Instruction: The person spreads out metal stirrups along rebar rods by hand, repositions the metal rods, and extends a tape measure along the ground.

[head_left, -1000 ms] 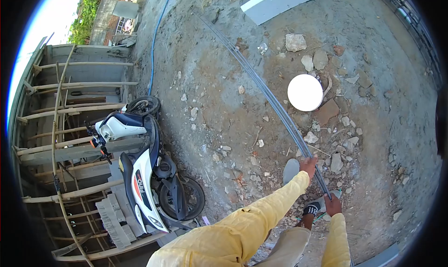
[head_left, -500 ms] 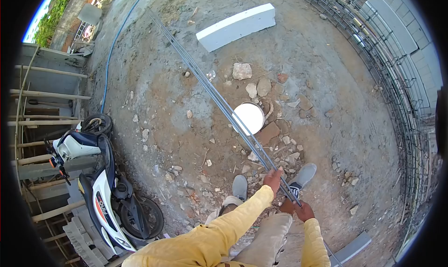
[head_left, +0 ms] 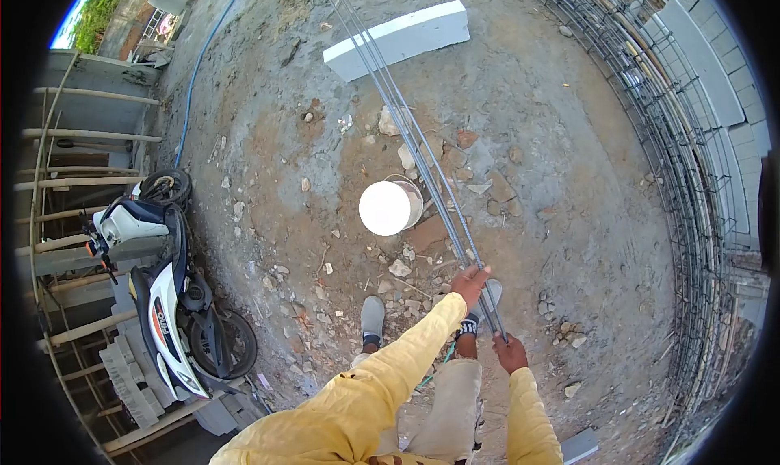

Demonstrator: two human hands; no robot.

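Several long, thin steel rebar rods point(head_left: 447, 221) lie together as a loose bundle, slanting up and away across the head view from my hands. My left hand point(head_left: 470, 288) is closed around the bundle a little way from its near end. My right hand point(head_left: 510, 353) is closed at the near tips of the rods, with its fingers partly hidden. Below the rods, just left of them, a white bucket point(head_left: 386, 208) stands on the ground. Farther off, the rods pass over a pale rectangular block point(head_left: 426, 36).
Broken stones point(head_left: 400, 268) and rubble lie around my shoes point(head_left: 373, 317). A parked motorbike point(head_left: 171, 327) stands at left beside wooden poles point(head_left: 97, 134). Long rebar cages point(head_left: 650, 99) line the right side. A blue hose point(head_left: 193, 83) runs along the far left ground.
The rods have swung right at their far end and now cross over the pale block. Both my hands have shifted slightly left and up in view, still gripping the bundle.
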